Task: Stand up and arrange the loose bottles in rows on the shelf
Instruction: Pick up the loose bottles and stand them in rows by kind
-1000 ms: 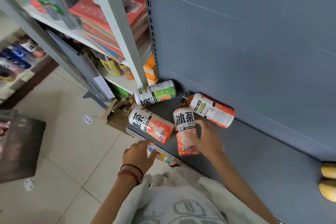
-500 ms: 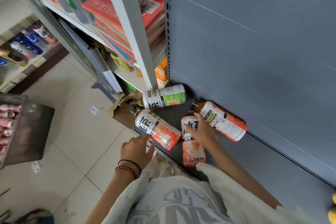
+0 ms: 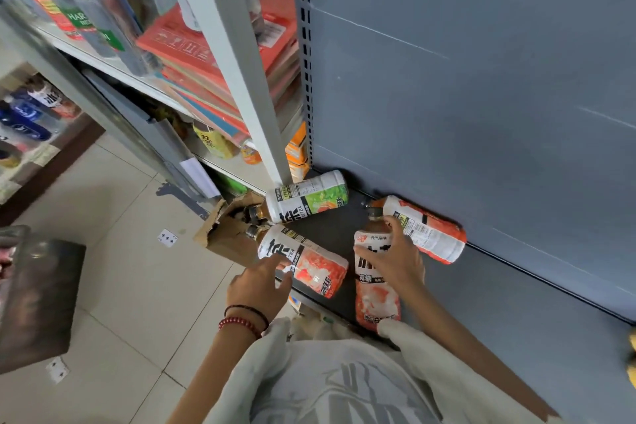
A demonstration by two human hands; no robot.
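Observation:
Four iced-tea bottles lie on their sides on the dark grey bottom shelf (image 3: 516, 330). A green-labelled bottle (image 3: 309, 196) lies at the back left, by the white post. An orange-and-white bottle (image 3: 309, 262) lies at the shelf's front edge; my left hand (image 3: 258, 286) reaches to it, its straight fingertips touching the label. A second orange bottle (image 3: 377, 296) points its cap toward the back panel. My right hand (image 3: 392, 258) lies over its upper half, thumb and fingers curled round it. A third orange bottle (image 3: 430, 234) lies against the back panel, just beyond my right fingers.
A torn cardboard box (image 3: 223, 234) sits on the floor left of the shelf. A white upright post (image 3: 241, 79) and neighbouring shelves hold cans, books and packets. A dark box (image 3: 38, 296) and playing cards (image 3: 167, 237) are on the tiled floor. Yellow objects (image 3: 632, 354) show at the right edge.
My left hand rose from the shelf's front edge to the front orange bottle. My right hand slid up the middle bottle toward its neck. The view shifted slightly.

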